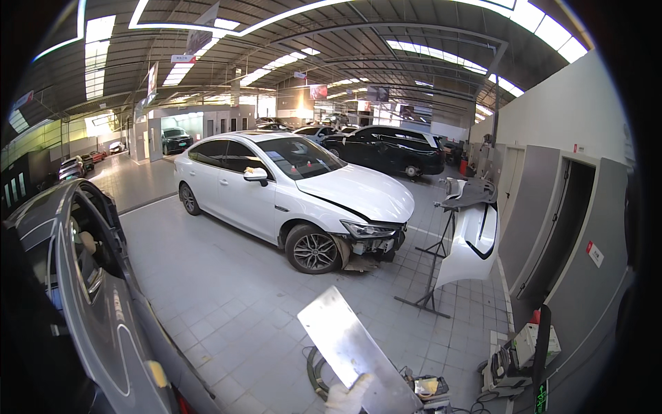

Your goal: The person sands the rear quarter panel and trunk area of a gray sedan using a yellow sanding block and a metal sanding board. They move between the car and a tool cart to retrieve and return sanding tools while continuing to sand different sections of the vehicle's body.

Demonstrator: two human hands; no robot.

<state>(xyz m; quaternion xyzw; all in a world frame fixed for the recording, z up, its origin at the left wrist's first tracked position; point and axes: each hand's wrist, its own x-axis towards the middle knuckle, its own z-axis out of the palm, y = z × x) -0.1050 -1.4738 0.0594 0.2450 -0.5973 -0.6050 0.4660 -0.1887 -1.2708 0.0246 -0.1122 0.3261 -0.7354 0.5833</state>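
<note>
My left hand (347,397), in a pale work glove, grips the lower left edge of a long, flat, shiny metal plate (357,346). Its thumb lies over the plate's face, while the other fingers are hidden. Slanting up and to the left, the plate reflects light brightly and carries a few dark marks. My right hand is out of view. Behind the plate, coiled dark hose (315,370) lies on the tiled floor. Just right of the plate sits a cluster of equipment (432,388) with a yellowish piece on top.
A grey car (103,321) stands close on the left. Ahead is a white sedan (243,191), its front bumper off. On the right, a black stand (434,264) holds car body parts. Wheeled equipment (517,359) with cables stands by the wall, near a doorway (561,222).
</note>
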